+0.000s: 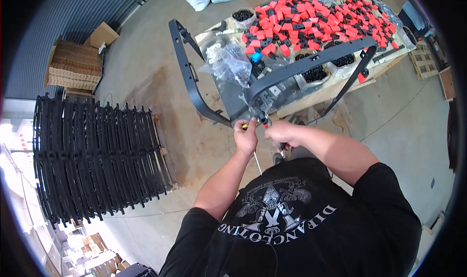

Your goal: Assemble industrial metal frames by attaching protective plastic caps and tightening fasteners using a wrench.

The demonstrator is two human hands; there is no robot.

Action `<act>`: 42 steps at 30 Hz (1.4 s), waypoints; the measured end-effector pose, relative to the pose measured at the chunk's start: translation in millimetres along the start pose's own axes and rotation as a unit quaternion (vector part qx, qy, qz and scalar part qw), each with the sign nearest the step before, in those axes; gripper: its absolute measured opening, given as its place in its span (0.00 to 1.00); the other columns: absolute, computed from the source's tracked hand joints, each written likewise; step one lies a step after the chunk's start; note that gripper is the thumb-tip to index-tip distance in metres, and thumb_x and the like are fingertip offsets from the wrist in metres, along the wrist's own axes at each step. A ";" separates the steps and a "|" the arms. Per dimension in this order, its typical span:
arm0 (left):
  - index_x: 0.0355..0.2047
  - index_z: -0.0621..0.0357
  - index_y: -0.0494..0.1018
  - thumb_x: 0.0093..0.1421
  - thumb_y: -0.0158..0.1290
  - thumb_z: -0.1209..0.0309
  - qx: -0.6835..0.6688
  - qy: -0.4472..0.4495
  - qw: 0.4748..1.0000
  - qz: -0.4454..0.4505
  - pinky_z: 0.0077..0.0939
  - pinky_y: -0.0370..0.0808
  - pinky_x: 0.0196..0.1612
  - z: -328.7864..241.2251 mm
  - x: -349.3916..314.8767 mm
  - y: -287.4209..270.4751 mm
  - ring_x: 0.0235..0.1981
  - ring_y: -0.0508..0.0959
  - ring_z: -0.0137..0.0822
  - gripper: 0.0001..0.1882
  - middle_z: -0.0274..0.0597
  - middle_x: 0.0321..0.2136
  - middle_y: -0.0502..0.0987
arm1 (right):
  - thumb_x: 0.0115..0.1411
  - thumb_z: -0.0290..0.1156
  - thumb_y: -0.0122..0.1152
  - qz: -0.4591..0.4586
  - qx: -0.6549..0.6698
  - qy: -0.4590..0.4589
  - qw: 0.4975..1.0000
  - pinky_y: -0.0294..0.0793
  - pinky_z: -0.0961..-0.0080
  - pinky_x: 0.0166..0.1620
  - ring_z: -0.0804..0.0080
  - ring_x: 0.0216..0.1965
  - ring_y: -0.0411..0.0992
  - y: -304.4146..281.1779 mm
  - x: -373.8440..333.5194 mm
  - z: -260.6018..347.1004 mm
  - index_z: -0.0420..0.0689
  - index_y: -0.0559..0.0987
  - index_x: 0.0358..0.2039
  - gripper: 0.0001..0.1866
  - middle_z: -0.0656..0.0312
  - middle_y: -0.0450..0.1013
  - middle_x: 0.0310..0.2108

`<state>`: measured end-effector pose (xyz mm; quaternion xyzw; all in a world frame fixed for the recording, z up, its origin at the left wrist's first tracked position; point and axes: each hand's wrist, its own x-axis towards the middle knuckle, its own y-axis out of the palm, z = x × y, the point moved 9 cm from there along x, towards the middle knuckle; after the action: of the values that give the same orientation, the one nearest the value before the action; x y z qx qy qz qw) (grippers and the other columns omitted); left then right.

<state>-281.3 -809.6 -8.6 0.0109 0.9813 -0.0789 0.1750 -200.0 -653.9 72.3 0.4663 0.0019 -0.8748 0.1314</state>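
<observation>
Well, the dark frame (292,71) has its near corner just past the left hand (246,138), whose fingers pinch a yellow piece (244,126). The right hand (282,132) is close, the 2 slightly apart; whether its curled fingers grip anything, I can't tell. Smooth, curved bars form the frame. Beyond, blocky red-and-black parts (301,24) heap beside a crinkled clear bag (228,65).

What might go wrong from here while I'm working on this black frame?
Your left hand and right hand are close together at the frame, so a slip might pinch a finger. If the frame shifts, it could knock the loose red-and-black parts. The small black pieces in a tub near the table's front edge might spill if bumped.
</observation>
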 end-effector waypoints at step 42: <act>0.36 0.59 0.72 0.62 0.65 0.61 0.068 0.017 0.997 -0.031 0.25 0.70 0.31 -33.6 -17.5 6.1 0.26 0.70 0.25 0.16 0.34 0.25 0.74 | 0.60 0.37 0.55 -0.214 -0.269 -0.134 0.930 0.75 0.53 0.52 0.40 0.48 0.77 -25.8 42.2 -26.3 0.28 0.73 0.47 0.24 0.34 0.77 0.43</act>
<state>-276.1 -798.2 27.7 -0.0064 0.9765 -0.1502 0.1542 -206.9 -635.3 20.0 0.2805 0.3191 -0.9032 0.0607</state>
